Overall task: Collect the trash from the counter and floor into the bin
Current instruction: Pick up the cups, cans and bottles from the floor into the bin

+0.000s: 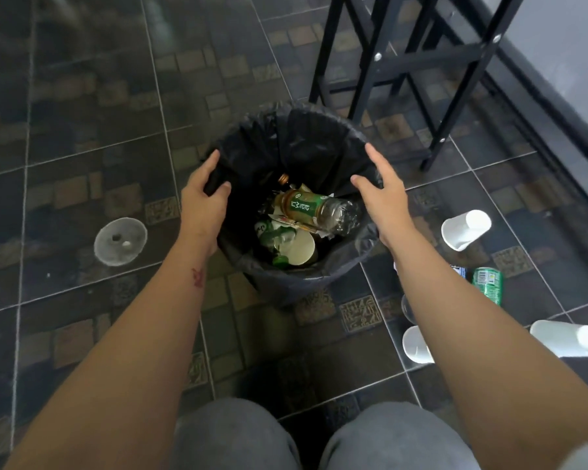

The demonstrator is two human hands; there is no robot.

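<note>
A clear round plastic lid [121, 241] lies on the floor [82, 113] at nine o'clock of the round black bag-lined bin [296, 137]. Our left hand [204, 195] clamps curled fingers on its liner at nine o'clock; our right hand [384, 195], fingers straight, touches the rim at three. A white plastic cup [465, 228] and a green metal can [487, 284] lie at four o'clock.

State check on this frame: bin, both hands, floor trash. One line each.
bin: upright, partly filled
liner: draped over the bin rim
bottle: on its side in the bin
left hand: grips the liner at the left rim
right hand: open, at the right rim
can: on its side on the floor
far cup: on its side on the floor
near cup: same
cup by the right forearm: same, partly hidden
lid: flat on the floor
</note>
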